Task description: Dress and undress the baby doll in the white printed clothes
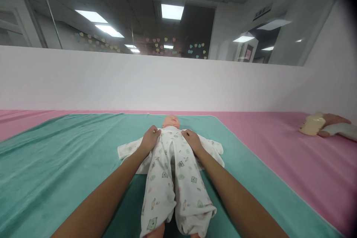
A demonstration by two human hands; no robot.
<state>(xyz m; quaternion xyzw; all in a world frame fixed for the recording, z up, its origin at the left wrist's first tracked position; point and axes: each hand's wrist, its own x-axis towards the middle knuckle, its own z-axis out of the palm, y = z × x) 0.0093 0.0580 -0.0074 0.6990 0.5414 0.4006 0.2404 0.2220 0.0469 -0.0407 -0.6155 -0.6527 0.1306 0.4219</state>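
A baby doll [171, 121] lies on its back on a teal towel [55, 163], head away from me. It wears a white printed romper [170, 178] with the sleeves spread out to both sides. My left hand [150, 138] is closed on the left edge of the romper's collar at the doll's shoulder. My right hand [192, 140] is closed on the right edge of the collar at the other shoulder. The front of the romper lies parted down the middle between my hands. The doll's bare feet show at the bottom of the legs.
The towel lies on a pink padded surface [264, 137] that runs along a white wall. At the far right, another person's hand [331, 122] rests on the pink surface beside a cream-coloured bottle [312, 124].
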